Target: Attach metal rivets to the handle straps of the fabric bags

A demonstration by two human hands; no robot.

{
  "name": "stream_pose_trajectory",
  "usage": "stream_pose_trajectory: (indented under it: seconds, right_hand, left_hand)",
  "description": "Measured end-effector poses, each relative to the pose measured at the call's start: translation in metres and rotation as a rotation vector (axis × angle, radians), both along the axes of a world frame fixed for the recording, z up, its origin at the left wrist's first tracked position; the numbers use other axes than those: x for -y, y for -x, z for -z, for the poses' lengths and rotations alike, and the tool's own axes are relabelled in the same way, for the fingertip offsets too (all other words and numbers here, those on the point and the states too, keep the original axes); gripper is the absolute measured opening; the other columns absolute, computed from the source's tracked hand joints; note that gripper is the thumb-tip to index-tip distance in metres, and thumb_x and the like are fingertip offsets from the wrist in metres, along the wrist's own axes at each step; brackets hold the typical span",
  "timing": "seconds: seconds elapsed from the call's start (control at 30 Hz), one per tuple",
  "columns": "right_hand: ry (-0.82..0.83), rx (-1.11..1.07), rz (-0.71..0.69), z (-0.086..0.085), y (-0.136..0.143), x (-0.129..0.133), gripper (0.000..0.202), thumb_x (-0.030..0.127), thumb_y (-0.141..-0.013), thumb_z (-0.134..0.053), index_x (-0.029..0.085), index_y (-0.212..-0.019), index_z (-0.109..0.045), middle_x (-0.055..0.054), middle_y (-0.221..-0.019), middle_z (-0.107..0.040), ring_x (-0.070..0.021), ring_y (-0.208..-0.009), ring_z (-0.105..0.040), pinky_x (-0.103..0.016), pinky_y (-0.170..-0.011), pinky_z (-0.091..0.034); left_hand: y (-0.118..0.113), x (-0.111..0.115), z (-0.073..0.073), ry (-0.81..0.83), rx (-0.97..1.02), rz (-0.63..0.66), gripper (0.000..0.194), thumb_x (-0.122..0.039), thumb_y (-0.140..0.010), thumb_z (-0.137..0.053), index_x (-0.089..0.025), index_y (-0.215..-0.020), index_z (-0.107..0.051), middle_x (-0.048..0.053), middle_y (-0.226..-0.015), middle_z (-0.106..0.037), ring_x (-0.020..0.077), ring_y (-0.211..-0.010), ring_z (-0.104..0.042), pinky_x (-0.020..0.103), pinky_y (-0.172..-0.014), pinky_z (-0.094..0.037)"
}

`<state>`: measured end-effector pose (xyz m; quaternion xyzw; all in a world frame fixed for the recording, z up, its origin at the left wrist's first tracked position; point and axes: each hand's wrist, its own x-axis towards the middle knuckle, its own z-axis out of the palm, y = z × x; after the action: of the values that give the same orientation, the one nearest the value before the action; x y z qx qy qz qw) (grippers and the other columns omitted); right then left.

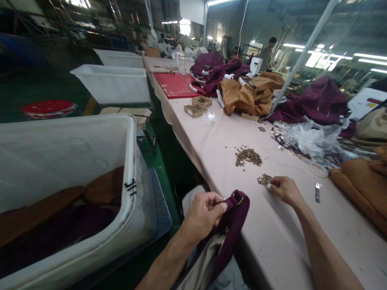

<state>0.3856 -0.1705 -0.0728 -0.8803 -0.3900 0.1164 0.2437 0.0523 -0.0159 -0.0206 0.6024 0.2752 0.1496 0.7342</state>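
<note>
My left hand (205,213) pinches the edge of a purple fabric bag (238,217) at the table's near edge. A brass-coloured ring and zip show on the bag, along with a beige lining. On the table, my right hand (286,189) touches a small pile of metal studs (264,179); its fingertips are drawn together, and whatever lies between them is hidden. Just beyond is a larger heap of similar brass-coloured studs (248,157).
White bins (133,133) stand on the left, the nearest holding brown and purple fabric. Small boxes of studs (196,109), brown bags (242,96), purple bags (211,72) and clear plastic (314,139) lie farther along the table. A small cutter (317,192) lies right of my right hand.
</note>
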Motion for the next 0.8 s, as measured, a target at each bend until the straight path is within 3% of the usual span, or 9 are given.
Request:
stream_pose_trajectory:
  seconds: [0.1,0.27,0.43,0.63,0.8]
  right_hand:
    - [-0.001,0.032,0.021,0.021,0.001,-0.001,0.020,0.027,-0.076,-0.059,0.017,-0.076,-0.076,-0.005,-0.070,-0.071,-0.0196,-0.066,-0.060,-0.030,-0.064,-0.038]
    - [-0.035,0.067,0.000,0.035,-0.007,-0.016,0.017,0.025,-0.074,-0.060,0.019,-0.074,-0.075,-0.007,-0.078,-0.075,-0.0237,-0.075,-0.065,-0.030,-0.070,-0.043]
    - [-0.013,0.030,-0.004,0.043,-0.013,-0.023,0.010,0.020,-0.072,-0.059,0.018,-0.069,-0.069,-0.003,-0.066,-0.069,-0.0197,-0.065,-0.062,-0.027,-0.061,-0.039]
    - [0.031,-0.001,0.047,0.046,-0.016,-0.027,0.011,0.016,-0.077,-0.064,0.015,-0.065,-0.066,-0.002,-0.061,-0.065,-0.0166,-0.062,-0.061,-0.026,-0.056,-0.036]
    - [0.060,0.005,0.069,0.043,-0.020,-0.029,0.024,0.033,-0.092,-0.071,0.014,-0.077,-0.066,0.002,-0.071,-0.064,-0.0143,-0.068,-0.062,-0.027,-0.066,-0.049]
  left_hand:
    - [-0.004,0.005,0.000,0.002,-0.010,-0.001,0.029,-0.040,-0.081,-0.073,-0.013,-0.077,-0.064,-0.002,-0.052,-0.052,0.0089,-0.046,-0.044,0.022,-0.047,-0.027]
    - [-0.001,0.008,-0.001,-0.043,-0.048,-0.063,0.036,-0.049,-0.080,-0.074,-0.014,-0.080,-0.066,-0.002,-0.055,-0.053,0.0103,-0.048,-0.045,0.022,-0.048,-0.031]
    - [0.000,0.012,-0.005,-0.097,-0.053,-0.123,0.036,-0.050,-0.078,-0.074,-0.015,-0.081,-0.067,-0.002,-0.059,-0.055,0.0112,-0.051,-0.046,0.023,-0.049,-0.033]
    - [-0.005,0.016,-0.008,-0.147,-0.094,-0.109,0.041,-0.056,-0.077,-0.073,-0.016,-0.081,-0.069,-0.001,-0.059,-0.055,0.0132,-0.054,-0.048,0.023,-0.050,-0.036]
    - [-0.004,0.009,-0.007,-0.192,-0.113,-0.036,0.047,-0.060,-0.078,-0.072,-0.015,-0.088,-0.072,0.000,-0.062,-0.058,0.0140,-0.055,-0.052,0.023,-0.053,-0.041]
